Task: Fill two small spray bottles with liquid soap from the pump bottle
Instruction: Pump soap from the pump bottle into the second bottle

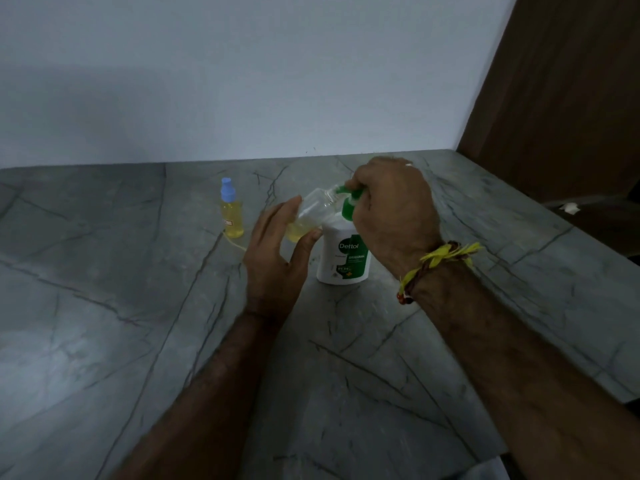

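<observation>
Grey stone counter (pixel 104 306) with dark veins, set against a pale wall (pixel 242 64); brown panel (pixel 571 81) at the far right.

Far left of the group: a capped bottle (pixel 232 211), upright on the counter, blue cap on, yellow soap reaching up to its shoulder. A small label shows low on its side; text not readable. It stands apart from both hands.

Next, the left hand (pixel 277 258). Fingers and thumb are curled around the base of the open bottle (pixel 311 216), gripping it. This bottle is clear, uncapped, and tilted, neck pointing up and to the right. Yellow soap sits in its lower end, roughly a third full; upper part is clear. Its mouth meets the green nozzle of the pump bottle (pixel 344 258).

The pump bottle is white with a green label reading "Dettol Original", standing upright on the counter, just right of the left hand. The base of the open bottle is held off the counter, beside the pump bottle's shoulder.

Right hand (pixel 394 213) is on top of the green pump head, fingers curled down over it, gripping it. The pump head is mostly hidden under the hand, so how far it is pressed cannot be told. A yellow thread band (pixel 440 261) circles the right wrist.
</observation>
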